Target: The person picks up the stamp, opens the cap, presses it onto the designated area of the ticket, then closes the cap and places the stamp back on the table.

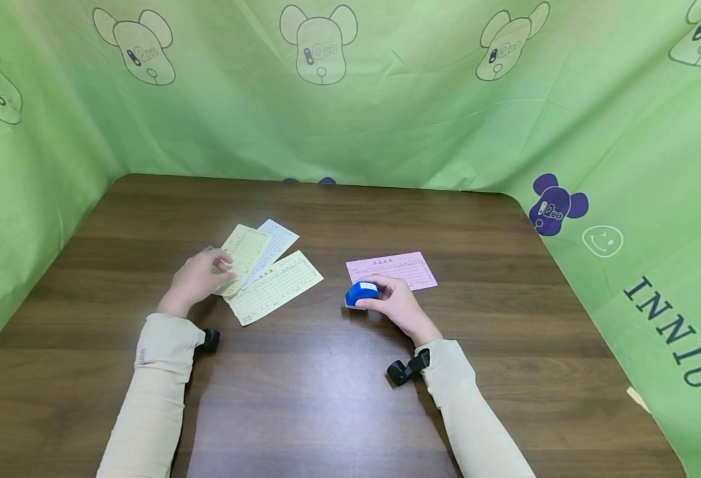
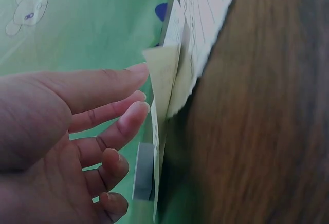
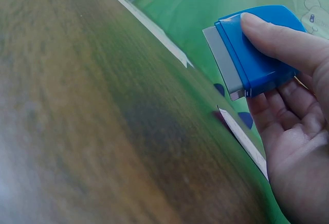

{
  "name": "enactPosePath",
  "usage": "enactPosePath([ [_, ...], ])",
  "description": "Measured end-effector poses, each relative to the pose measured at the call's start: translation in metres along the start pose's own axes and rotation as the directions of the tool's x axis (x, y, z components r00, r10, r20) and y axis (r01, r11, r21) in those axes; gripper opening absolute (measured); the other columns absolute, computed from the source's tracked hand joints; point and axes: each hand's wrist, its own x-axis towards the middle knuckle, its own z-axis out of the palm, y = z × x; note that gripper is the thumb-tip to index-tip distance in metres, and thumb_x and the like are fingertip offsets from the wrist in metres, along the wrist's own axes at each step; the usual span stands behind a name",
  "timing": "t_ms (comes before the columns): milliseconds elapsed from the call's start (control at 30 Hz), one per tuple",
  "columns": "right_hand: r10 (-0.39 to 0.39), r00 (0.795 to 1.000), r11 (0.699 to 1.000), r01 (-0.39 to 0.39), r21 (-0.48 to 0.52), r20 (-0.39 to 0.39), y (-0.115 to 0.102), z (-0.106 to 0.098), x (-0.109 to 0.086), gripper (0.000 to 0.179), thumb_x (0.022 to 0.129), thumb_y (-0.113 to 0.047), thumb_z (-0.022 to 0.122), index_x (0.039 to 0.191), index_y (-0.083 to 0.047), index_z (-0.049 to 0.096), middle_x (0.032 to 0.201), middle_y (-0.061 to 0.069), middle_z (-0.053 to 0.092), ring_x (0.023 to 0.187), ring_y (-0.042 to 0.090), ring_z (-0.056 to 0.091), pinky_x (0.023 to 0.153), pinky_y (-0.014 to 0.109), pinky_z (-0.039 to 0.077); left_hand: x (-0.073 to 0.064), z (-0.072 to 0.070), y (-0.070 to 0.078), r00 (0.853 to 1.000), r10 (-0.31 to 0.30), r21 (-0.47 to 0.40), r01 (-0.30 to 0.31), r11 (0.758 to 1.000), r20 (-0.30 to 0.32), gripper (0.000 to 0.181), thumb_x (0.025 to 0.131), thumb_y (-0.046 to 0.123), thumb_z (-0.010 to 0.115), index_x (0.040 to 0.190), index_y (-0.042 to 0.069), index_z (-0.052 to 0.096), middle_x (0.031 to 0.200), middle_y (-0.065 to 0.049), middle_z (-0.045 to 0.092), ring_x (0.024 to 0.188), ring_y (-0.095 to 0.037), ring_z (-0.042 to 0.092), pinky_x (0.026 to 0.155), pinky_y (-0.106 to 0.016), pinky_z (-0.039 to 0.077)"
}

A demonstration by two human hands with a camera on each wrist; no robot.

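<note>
Pale sleeves (image 1: 152,398) are slanting well apart over the table (image 1: 314,398). The right hand (image 1: 399,304) is gripping a blue stamp (image 1: 361,292) near a pink slip (image 1: 392,265); the left hand (image 1: 195,277) is curving loosely at the upper yellow slip (image 1: 252,249), touch unclear. A bluish slip (image 1: 280,239) and lower yellow slip (image 1: 280,289) are lying partly overlapped with it.

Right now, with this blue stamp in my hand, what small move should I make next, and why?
I'd probably pinch the farther yellow slip with your left hand and draw it free: that hand is at the slip's left edge, the slip overlaps the pale blue slip, and your right hand has the blue stamp.
</note>
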Motion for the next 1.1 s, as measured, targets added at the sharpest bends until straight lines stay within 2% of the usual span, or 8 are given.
enactPosePath([
  [100, -0.001, 1.000, 1.000, 0.001, -0.004, -0.002, 0.000, 0.000, 0.000, 0.042, 0.079, 0.003, 0.074, 0.118, 0.011, 0.060, 0.114, 0.026, 0.062, 0.089, -0.001, 0.062, 0.083, 0.013, 0.050, -0.001, -0.002, -0.004, 1.000, -0.023, -0.001, 0.023, 1.000, -0.001, 0.037, 0.090, 0.023, 0.064, 0.119, 0.002, 0.058, 0.110, -0.019, 0.064, 0.097, -0.033, 0.058, 0.072, -0.036, 0.040],
  [333, 0.010, 1.000, 1.000, -0.010, -0.004, -0.001, 0.000, 0.000, 0.000, 0.041, 0.079, 0.001, 0.074, 0.118, 0.009, 0.061, 0.114, 0.023, 0.063, 0.089, 0.000, 0.062, 0.082, 0.013, 0.050, -0.004, -0.005, -0.013, 0.997, -0.064, 0.028, 0.065, 0.997, -0.035, 0.042, 0.089, 0.028, 0.064, 0.118, -0.001, 0.055, 0.111, -0.019, 0.063, 0.101, -0.035, 0.059, 0.078, -0.046, 0.044],
  [633, -0.003, 1.000, 1.000, 0.003, -0.019, 0.003, 0.001, 0.000, 0.000, 0.041, 0.080, 0.000, 0.074, 0.118, 0.009, 0.061, 0.113, 0.025, 0.063, 0.087, -0.001, 0.062, 0.081, 0.013, 0.050, -0.010, -0.008, -0.021, 0.987, -0.157, 0.072, 0.158, 0.985, -0.027, 0.053, 0.090, 0.041, 0.062, 0.117, -0.003, 0.051, 0.113, -0.023, 0.059, 0.101, -0.038, 0.055, 0.080, -0.051, 0.032],
  [867, -0.015, 1.000, 1.000, 0.015, -0.025, 0.002, 0.002, -0.001, -0.001, 0.041, 0.080, 0.002, 0.074, 0.118, 0.011, 0.060, 0.113, 0.026, 0.063, 0.086, -0.002, 0.062, 0.081, 0.013, 0.050, -0.013, -0.007, -0.021, 0.986, -0.162, 0.082, 0.164, 0.983, -0.038, 0.058, 0.090, 0.042, 0.063, 0.119, -0.006, 0.050, 0.112, -0.025, 0.056, 0.102, -0.041, 0.052, 0.080, -0.052, 0.030],
  [1100, -0.007, 1.000, 1.000, 0.007, -0.024, 0.003, 0.001, 0.000, -0.001, 0.041, 0.081, 0.001, 0.073, 0.119, 0.010, 0.060, 0.114, 0.025, 0.063, 0.087, -0.001, 0.062, 0.082, 0.013, 0.050, -0.012, -0.008, -0.021, 0.986, -0.164, 0.085, 0.165, 0.983, -0.027, 0.063, 0.090, 0.040, 0.064, 0.129, -0.007, 0.047, 0.116, -0.026, 0.055, 0.105, -0.043, 0.051, 0.082, -0.054, 0.030],
])
